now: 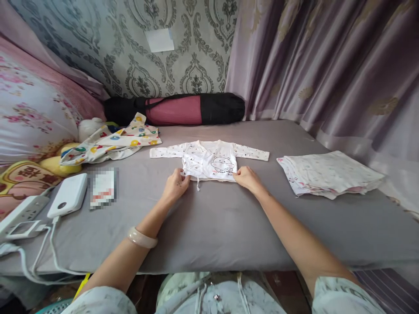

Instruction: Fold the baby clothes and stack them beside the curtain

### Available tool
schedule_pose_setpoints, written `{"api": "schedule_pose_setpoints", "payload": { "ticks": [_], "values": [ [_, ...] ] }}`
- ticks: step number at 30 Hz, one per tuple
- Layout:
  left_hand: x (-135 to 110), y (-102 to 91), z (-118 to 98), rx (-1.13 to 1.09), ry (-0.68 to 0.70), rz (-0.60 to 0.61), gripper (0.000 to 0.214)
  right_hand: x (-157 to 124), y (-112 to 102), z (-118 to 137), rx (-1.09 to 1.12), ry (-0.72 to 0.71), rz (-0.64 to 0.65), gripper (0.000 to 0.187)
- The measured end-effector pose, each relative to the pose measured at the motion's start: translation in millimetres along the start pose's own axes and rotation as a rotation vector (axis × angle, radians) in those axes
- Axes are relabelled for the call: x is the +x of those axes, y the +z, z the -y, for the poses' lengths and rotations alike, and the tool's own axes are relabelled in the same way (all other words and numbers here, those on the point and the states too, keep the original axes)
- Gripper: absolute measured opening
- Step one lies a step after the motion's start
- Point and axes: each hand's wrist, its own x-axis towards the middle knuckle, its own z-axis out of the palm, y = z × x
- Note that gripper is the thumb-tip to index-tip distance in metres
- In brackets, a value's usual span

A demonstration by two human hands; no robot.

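Note:
A small white baby shirt point(209, 159) lies spread flat with both printed sleeves stretched out sideways. On its front is a line-drawn animal face with red and black lettering, and a short tie hangs below the hem. My left hand point(178, 183) pinches the lower left corner of the shirt. At the lower right corner, the fingers of my right hand point(247, 178) are closed on the hem. A pale bangle point(142, 238) circles my left wrist.
The grey bed sheet point(209, 226) lies underneath. Folded cloths point(330, 172) are stacked at right. Patterned clothing point(121, 141), a white power bank point(68, 196) and a power strip point(28, 211) with cables are at left. A rolled mat bag point(173, 110) rests against the wall.

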Motion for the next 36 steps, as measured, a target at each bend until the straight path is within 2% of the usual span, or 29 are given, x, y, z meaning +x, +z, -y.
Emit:
{"api": "schedule_pose_setpoints", "payload": {
  "ticks": [4,8,11,16,21,25,28,31,34,36],
  "values": [
    [1,2.2,-4,0.005,-0.017,-0.061,0.029,-2,4,3,0.058,-0.001,-0.038,0.02],
    [3,2.8,-10,-0.044,0.001,-0.092,0.039,-4,7,4,0.095,0.02,-0.073,0.03],
    [3,-2.3,-10,-0.07,0.041,-0.111,0.043,-5,7,2,0.056,-0.066,-0.127,0.042],
    [-2,-9.0,5,0.021,0.085,-0.017,0.032,-8,4,-4,-0.036,-0.266,-0.018,0.044],
    [-9,-9.3,18,0.205,0.254,0.002,0.035,-14,2,-2,-0.164,-0.261,0.019,0.042],
    [-8,-21.6,20,0.284,0.34,0.056,0.028,-23,-6,6,-0.312,-0.264,-0.027,0.035],
    [6,-26.3,5,0.25,0.361,0.022,0.023,-17,-8,23,-0.364,-0.409,-0.123,0.039],
    [28,-13.8,-25,0.16,0.387,-0.008,0.025,0,7,49,-0.268,-0.595,-0.103,0.041],
    [49,11.1,-50,0.134,0.321,-0.045,0.023,17,34,69,-0.196,-0.565,-0.043,0.057],
    [57,27.3,-56,0.119,0.258,-0.08,0.024,23,51,75,-0.197,-0.522,-0.01,0.063]
  ]
}}
